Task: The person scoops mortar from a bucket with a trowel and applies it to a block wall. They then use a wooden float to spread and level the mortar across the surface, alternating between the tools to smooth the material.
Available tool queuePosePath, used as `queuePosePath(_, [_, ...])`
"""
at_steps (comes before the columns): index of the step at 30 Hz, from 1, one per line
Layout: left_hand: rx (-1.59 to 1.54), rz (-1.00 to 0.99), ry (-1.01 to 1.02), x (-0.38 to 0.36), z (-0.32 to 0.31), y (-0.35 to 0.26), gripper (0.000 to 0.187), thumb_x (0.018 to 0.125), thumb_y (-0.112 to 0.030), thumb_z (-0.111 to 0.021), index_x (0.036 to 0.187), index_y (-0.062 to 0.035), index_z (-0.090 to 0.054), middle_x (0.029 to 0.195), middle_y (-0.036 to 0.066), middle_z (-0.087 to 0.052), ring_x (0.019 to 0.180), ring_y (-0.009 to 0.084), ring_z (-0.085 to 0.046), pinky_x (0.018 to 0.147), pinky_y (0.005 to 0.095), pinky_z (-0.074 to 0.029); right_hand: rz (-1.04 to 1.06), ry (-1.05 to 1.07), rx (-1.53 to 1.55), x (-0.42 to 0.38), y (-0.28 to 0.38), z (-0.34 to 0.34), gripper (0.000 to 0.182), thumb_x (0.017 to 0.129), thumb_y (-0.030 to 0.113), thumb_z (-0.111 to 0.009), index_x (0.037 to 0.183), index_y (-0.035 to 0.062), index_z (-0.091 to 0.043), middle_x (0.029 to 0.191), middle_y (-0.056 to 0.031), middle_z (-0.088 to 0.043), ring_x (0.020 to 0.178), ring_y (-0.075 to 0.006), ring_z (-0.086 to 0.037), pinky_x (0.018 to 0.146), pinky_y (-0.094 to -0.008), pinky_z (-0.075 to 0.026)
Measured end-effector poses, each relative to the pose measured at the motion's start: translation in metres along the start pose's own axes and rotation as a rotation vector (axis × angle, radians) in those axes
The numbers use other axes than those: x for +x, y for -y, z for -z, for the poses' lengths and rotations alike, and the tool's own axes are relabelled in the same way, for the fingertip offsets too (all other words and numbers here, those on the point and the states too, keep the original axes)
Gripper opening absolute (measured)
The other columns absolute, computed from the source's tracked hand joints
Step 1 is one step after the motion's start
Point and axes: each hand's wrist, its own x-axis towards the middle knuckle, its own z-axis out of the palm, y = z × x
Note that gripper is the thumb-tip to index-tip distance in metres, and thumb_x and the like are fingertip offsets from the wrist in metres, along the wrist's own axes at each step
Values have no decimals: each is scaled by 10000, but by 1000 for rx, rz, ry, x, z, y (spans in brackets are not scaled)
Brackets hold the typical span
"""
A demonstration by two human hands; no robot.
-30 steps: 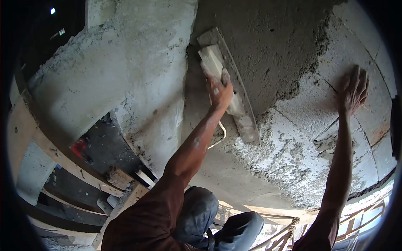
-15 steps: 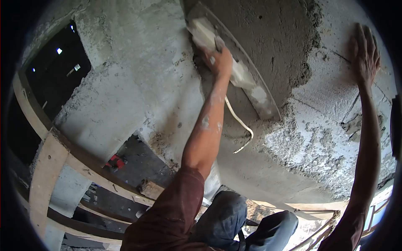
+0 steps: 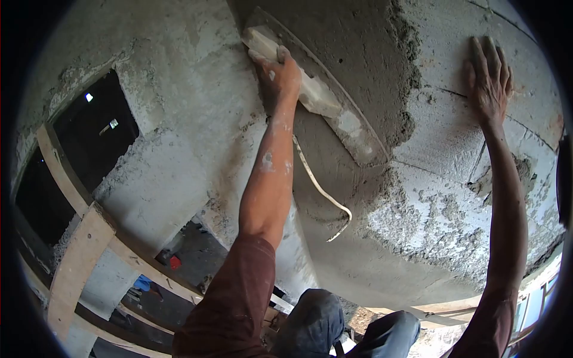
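Observation:
My left hand [image 3: 277,74] is wrapped round the pale handle block of a long plastering float [image 3: 352,128], whose flat blade lies against wet grey mortar [image 3: 358,53] on the wall. Flat on the bare block wall [image 3: 441,131], to the right of the mortar's ragged edge, rests my right hand [image 3: 490,83] with its fingers stretched out and slightly apart. A white cable [image 3: 322,191] sticks out of the mortared surface below the float and hangs in a curve.
Curved wooden boards [image 3: 80,259] cross the lower left, over a drop to a cluttered floor. A dark opening [image 3: 98,119] pierces the concrete wall [image 3: 173,161] on the left. My bent knees [image 3: 310,322] show at the bottom.
The view has shifted, so the hands, float and wall all appear further left. My left hand still grips the float, and my right hand stays flat on the blocks.

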Motion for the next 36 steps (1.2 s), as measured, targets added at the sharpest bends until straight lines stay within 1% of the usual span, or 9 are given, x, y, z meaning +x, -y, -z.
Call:
queuePosePath(7, [60, -78, -25, -58, -14, 126, 892, 951, -537, -451, 1521, -2, -21, 1546, 287, -140, 1435, 387, -203, 1175, 455, -207, -12, -1, 22, -4, 2, 1, 515, 996, 489, -406, 1487, 360, -319, 1565, 23, -257, 1461, -196, -182, 1211, -402, -102])
queuePosePath(11, [57, -19, -40, -14, -6, 35, 889, 945, -588, -405, 1516, 9, -76, 1531, 279, -201, 1409, 395, -270, 1156, 475, -252, -19, -4, 29, -2, -1, 0, 517, 995, 495, -404, 1487, 364, -317, 1567, 23, -253, 1460, -197, -183, 1213, -405, -99])
queuePosePath(14, [-46, -221, -76, 49, -4, -2, 838, 949, -534, -422, 1516, -6, -106, 1499, 285, -278, 1392, 410, -296, 1143, 478, -269, -16, -4, 26, -3, 0, -1, 512, 992, 481, -423, 1482, 360, -334, 1563, 18, -267, 1459, -203, -190, 1206, -399, -116])
queuePosePath(21, [209, -71, -45, -27, -31, 140, 843, 952, -378, -489, 1504, 45, -12, 1487, 328, -248, 1381, 420, -303, 1128, 470, -304, -3, -9, 26, -1, 1, 1, 505, 994, 460, -434, 1479, 349, -348, 1555, 28, -287, 1451, -203, -215, 1195, -393, -149])
queuePosePath(22, [110, -134, -46, -66, -15, 118, 906, 942, -509, -503, 1516, 11, -32, 1530, 295, -182, 1423, 387, -228, 1162, 428, -254, -11, -14, 18, -1, 2, 2, 501, 994, 459, -434, 1476, 346, -356, 1555, 27, -288, 1450, -201, -218, 1195, -392, -150])
queuePosePath(26, [0, -13, -40, -41, -12, 61, 907, 934, -535, -507, 1520, -3, -65, 1532, 273, -211, 1409, 386, -270, 1157, 427, -258, 15, -61, 68, 3, 1, 8, 504, 990, 458, -445, 1474, 344, -362, 1555, 25, -289, 1449, -205, -221, 1193, -393, -153])
queuePosePath(30, [-104, -230, -61, 27, -6, -21, 843, 944, -465, -501, 1502, 32, -110, 1525, 274, -241, 1392, 384, -308, 1127, 428, -295, -8, 12, 10, 1, 2, 5, 507, 989, 475, -441, 1473, 352, -359, 1558, 17, -282, 1452, -207, -214, 1193, -399, -152])
queuePosePath(34, [-14, -70, -3, -12, -3, -8, 821, 956, -470, -455, 1501, 33, -103, 1530, 277, -212, 1393, 388, -301, 1134, 434, -296, 12, -26, 40, -1, 0, 0, 509, 991, 476, -430, 1480, 369, -336, 1563, 25, -266, 1454, -200, -207, 1201, -396, -143])
queuePosePath(36, [52, -17, -40, -36, -17, 65, 873, 942, -543, -442, 1518, 1, -75, 1545, 272, -172, 1416, 393, -255, 1157, 445, -264, 8, -28, 65, -3, 0, -2, 511, 990, 480, -428, 1481, 373, -333, 1564, 27, -264, 1455, -201, -203, 1202, -397, -142])
